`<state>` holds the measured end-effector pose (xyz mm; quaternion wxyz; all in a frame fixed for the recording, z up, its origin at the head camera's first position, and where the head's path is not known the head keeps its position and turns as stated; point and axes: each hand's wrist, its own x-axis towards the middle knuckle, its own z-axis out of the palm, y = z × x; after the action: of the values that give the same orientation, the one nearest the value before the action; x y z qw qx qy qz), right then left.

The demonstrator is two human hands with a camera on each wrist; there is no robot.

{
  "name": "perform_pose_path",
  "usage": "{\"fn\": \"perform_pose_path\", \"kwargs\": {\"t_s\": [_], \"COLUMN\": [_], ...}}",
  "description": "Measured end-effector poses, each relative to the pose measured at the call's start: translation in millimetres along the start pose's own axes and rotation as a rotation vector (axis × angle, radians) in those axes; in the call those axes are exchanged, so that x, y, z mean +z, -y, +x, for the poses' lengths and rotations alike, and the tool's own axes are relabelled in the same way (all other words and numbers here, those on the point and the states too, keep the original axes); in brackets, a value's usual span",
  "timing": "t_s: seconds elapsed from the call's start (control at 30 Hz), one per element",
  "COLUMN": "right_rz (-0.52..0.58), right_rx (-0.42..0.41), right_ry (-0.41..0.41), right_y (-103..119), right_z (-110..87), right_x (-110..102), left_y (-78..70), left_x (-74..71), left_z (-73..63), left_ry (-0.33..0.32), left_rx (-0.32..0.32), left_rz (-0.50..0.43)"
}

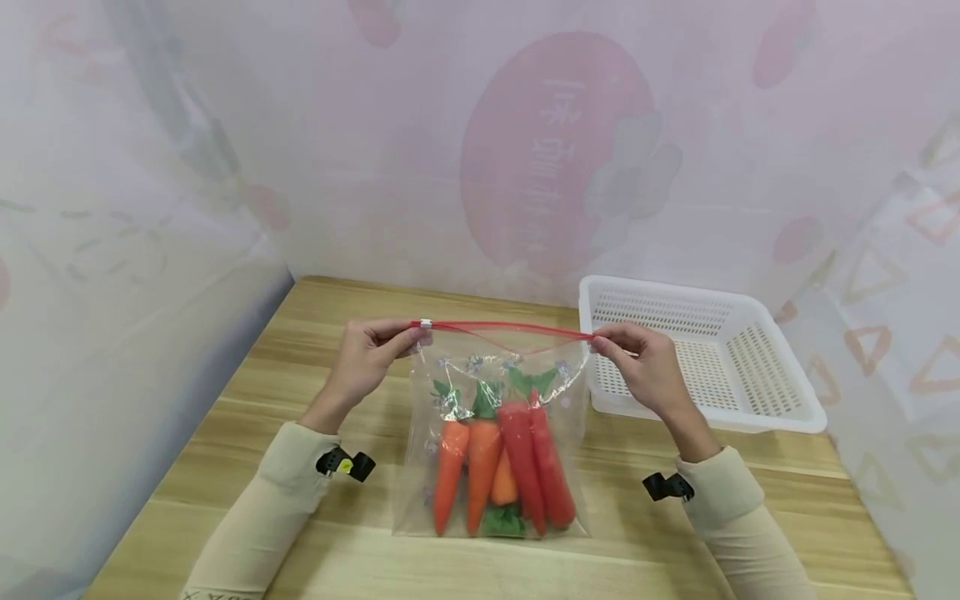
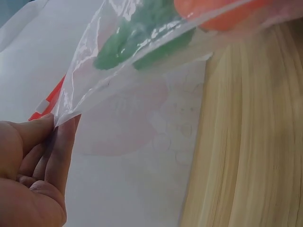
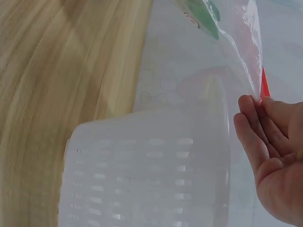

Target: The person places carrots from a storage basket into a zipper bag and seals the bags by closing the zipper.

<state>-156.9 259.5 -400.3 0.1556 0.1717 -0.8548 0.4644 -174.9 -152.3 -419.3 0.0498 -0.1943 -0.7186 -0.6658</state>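
A clear slider zip bag [image 1: 491, 379] hangs between both hands, its red zip strip [image 1: 510, 326] stretched across the top. My left hand [image 1: 365, 358] pinches the upper left corner, right by the white slider [image 1: 426, 323]. At the opposite corner, my right hand [image 1: 643, 367] grips the end of the strip between thumb and fingers. Inside the bag are orange carrots [image 1: 452, 467] with green tops and long red pepper-like pieces [image 1: 553, 467]. In the left wrist view, green leaves [image 2: 137, 35] and part of an orange carrot [image 2: 222, 14] show through the plastic.
A white perforated plastic basket [image 1: 780, 350] stands at the back right of the wooden table [image 1: 450, 571], just behind my right hand. Pale printed cloth [image 1: 360, 208] hangs along the back and both sides. Small black cameras sit at both wrists.
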Motion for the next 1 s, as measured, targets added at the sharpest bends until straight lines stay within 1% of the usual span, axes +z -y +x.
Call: {"fn": "perform_pose_path", "kwargs": {"t_s": [0.07, 0.13, 0.23, 0.3, 0.4, 0.53, 0.67, 0.83, 1.0], "right_rz": [-0.028, -0.068, -0.139, -0.178, -0.234, -0.293, -0.300, -0.283, -0.286], "right_rx": [0.005, 0.016, 0.023, 0.005, -0.054, -0.137, -0.184, -0.254, -0.331], "right_ry": [0.037, 0.075, 0.139, 0.191, 0.301, 0.474, 0.594, 0.669, 0.730], "right_y": [1, 6, 18, 29, 46, 68, 85, 97, 103], "right_z": [2.0, 5.6, 14.8, 22.5, 34.9, 50.7, 64.2, 79.4, 92.3], "right_x": [-3, -7, -13, -15, -11, 4, 24, 51, 73], "left_y": [-1.4, -2.1, -3.0, -3.9, -5.9, -8.7, -9.7, -11.5, -14.6], "left_x": [4.0, 7.1, 10.2, 11.4, 12.4, 13.3, 15.2, 16.7, 16.9], "left_z": [-0.6, -0.9, -1.3, -1.8, -2.5, -3.7, -4.5, -4.8, -4.4], "left_ry": [0.000, 0.007, 0.038, 0.056, 0.071, 0.067, 0.074, 0.087, 0.102], "left_rx": [-0.001, -0.002, -0.010, -0.018, -0.031, -0.036, -0.027, -0.037, -0.040], "left_rz": [-0.020, -0.017, -0.002, 0.018, 0.030, 0.037, 0.040, 0.034, 0.017]}}
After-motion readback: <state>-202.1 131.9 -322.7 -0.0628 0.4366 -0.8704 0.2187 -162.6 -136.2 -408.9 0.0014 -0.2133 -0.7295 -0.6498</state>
